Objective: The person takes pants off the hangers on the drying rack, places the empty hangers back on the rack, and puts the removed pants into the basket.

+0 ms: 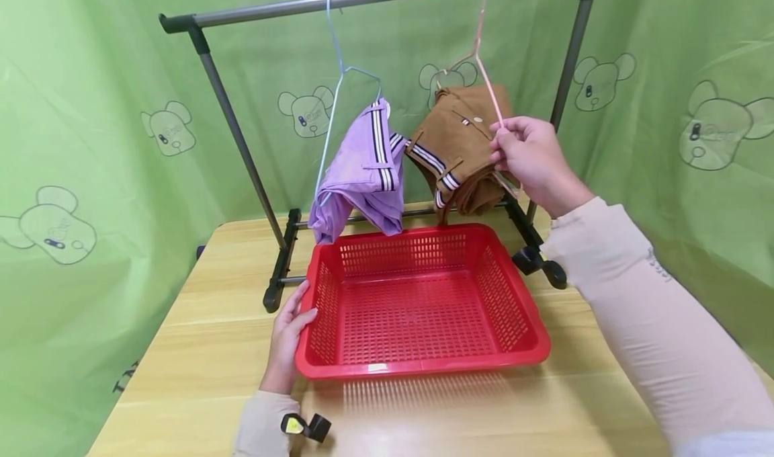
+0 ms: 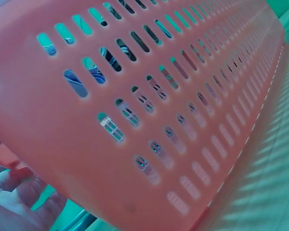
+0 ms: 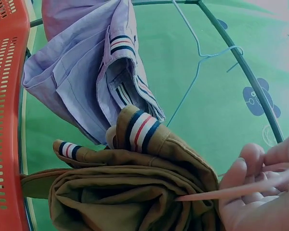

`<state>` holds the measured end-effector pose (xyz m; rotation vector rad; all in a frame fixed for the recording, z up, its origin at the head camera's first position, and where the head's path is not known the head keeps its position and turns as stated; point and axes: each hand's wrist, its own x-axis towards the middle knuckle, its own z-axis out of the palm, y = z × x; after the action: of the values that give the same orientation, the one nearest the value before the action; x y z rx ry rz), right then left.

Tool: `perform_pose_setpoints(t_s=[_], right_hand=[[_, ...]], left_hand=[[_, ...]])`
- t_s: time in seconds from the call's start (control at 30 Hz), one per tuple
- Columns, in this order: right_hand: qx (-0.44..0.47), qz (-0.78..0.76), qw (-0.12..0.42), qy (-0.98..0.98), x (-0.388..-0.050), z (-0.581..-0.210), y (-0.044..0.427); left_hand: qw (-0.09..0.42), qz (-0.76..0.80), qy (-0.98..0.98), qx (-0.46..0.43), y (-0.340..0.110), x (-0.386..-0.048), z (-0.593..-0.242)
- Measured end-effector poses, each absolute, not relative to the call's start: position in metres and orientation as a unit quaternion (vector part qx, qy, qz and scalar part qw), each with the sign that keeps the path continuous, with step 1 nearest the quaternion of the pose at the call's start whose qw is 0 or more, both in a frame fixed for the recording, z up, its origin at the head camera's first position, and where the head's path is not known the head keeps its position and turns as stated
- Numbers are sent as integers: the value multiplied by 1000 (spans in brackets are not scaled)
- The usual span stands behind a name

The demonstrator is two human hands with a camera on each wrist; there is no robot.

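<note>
Brown trousers (image 1: pixel 462 131) with a striped waistband hang folded on a pink hanger (image 1: pixel 488 84), hooked on the metal rail. My right hand (image 1: pixel 532 161) pinches the hanger's right side between thumb and fingers, beside the trousers; the right wrist view shows the same pinch on the pink hanger (image 3: pixel 231 192). To the left, purple trousers (image 1: pixel 369 168) hang on a blue hanger (image 1: pixel 331 117). A red basket (image 1: pixel 417 369) with nothing in it stands on the table in front of the rack. My left hand (image 1: pixel 289 339) grips its left rim, thumb on top.
The rack's grey rail (image 1: pixel 272 12) runs across the top, its black feet (image 1: pixel 273 296) on the wooden table (image 1: pixel 199 336). A caster (image 1: pixel 553 273) lies right of the basket. Green curtains (image 1: pixel 72 141) with bear-head prints hang behind and on both sides.
</note>
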<state>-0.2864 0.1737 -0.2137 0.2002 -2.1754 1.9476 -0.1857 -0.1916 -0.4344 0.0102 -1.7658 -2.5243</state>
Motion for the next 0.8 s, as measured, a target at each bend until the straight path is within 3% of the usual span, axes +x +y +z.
perform_pose_setpoints(t_s=[0.8], right_hand=[[55, 631, 168, -755, -291, -216, 175]], left_hand=[[26, -803, -595, 3, -194, -186, -437]])
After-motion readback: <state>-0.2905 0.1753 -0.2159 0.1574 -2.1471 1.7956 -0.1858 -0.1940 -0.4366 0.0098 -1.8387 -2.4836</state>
